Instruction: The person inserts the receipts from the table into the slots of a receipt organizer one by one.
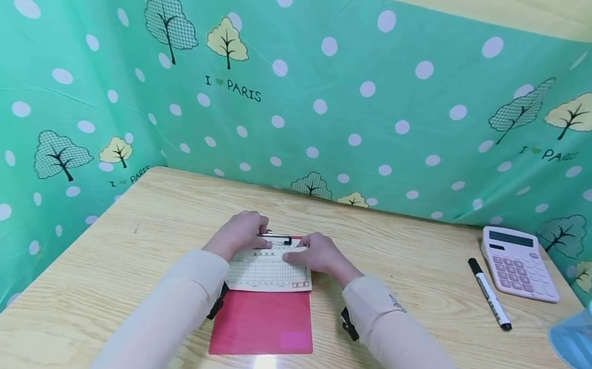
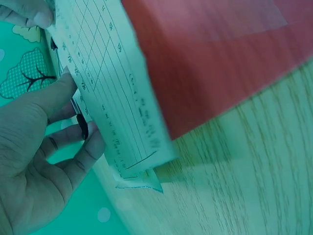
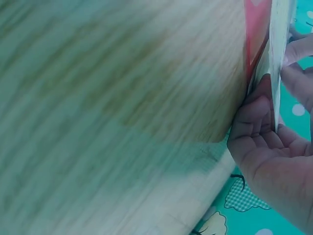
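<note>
A red clipboard point(image 1: 260, 323) lies on the table in front of me, a stack of printed paper forms point(image 1: 262, 272) over its upper half. Its wire clip point(image 1: 282, 237) with black ends runs along the top edge. My left hand point(image 1: 238, 234) grips the clip at its left side, thumb over the paper's top edge; the left wrist view shows fingertips at a black clip end point(image 2: 82, 126). At the upper right, my right hand point(image 1: 322, 253) pinches the forms between thumb and fingers. Seen edge-on in the right wrist view, the paper point(image 3: 278, 58) stands away from the board, fingers behind it.
To the right on the wooden table point(image 1: 389, 364) lie a black-and-white marker point(image 1: 489, 295) and a pink calculator point(image 1: 521, 264). A blue mesh pen holder point(image 1: 588, 343) stands at the far right edge. A green dotted curtain point(image 1: 311, 85) hangs behind the table.
</note>
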Motion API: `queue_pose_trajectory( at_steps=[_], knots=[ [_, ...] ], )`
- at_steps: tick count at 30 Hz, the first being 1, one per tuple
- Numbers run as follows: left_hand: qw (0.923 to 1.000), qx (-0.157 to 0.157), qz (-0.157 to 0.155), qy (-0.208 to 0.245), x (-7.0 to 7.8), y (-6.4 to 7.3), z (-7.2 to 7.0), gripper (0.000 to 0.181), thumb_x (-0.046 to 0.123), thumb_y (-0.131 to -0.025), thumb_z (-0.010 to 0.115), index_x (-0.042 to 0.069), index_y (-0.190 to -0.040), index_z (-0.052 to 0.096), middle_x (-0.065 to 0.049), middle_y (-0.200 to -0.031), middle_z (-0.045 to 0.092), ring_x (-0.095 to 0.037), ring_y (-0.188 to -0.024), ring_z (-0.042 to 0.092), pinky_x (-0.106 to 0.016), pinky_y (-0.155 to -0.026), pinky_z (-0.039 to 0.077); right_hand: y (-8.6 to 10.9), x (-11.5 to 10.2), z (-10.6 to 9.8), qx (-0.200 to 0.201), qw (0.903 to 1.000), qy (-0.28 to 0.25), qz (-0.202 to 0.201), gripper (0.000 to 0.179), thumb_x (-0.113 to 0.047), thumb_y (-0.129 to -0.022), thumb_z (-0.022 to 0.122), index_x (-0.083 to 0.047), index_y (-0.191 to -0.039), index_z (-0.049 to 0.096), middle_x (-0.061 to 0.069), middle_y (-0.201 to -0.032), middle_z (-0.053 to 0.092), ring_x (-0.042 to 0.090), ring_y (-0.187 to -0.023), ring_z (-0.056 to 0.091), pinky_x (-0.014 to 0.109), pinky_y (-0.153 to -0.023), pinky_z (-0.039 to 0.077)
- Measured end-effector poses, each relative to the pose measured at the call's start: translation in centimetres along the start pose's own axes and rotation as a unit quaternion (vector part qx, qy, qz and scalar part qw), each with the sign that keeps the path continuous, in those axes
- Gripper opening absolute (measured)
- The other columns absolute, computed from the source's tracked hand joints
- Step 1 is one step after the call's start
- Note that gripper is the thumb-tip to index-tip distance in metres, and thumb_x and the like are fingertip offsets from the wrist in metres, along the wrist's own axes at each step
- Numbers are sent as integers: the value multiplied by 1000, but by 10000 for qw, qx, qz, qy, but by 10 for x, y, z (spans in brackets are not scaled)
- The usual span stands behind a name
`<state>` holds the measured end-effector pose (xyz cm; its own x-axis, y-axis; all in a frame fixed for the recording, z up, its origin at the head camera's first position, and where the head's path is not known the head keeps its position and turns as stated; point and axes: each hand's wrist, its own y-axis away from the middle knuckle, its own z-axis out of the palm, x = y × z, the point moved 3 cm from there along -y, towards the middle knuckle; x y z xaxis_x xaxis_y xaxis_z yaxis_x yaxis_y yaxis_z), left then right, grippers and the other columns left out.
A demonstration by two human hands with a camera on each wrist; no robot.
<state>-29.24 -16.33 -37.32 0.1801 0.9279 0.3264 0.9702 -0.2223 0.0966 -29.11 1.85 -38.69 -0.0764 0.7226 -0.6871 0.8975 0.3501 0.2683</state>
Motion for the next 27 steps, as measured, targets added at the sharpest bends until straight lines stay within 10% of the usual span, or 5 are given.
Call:
queue_pose_trajectory(
  at_steps=[27],
  knots=[
    [9956, -738, 112, 563, -9, -12, -10, 28, 22, -97, 72, 8, -75, 61, -1, -71, 50, -16, -71, 46, -31, -69, 39, -16, -3, 4, -21, 9982, 46, 601, 31, -29, -86, 84, -4, -89, 65, 4, -69, 55, 14, -56, 49, 27, -53, 42]
  ],
)
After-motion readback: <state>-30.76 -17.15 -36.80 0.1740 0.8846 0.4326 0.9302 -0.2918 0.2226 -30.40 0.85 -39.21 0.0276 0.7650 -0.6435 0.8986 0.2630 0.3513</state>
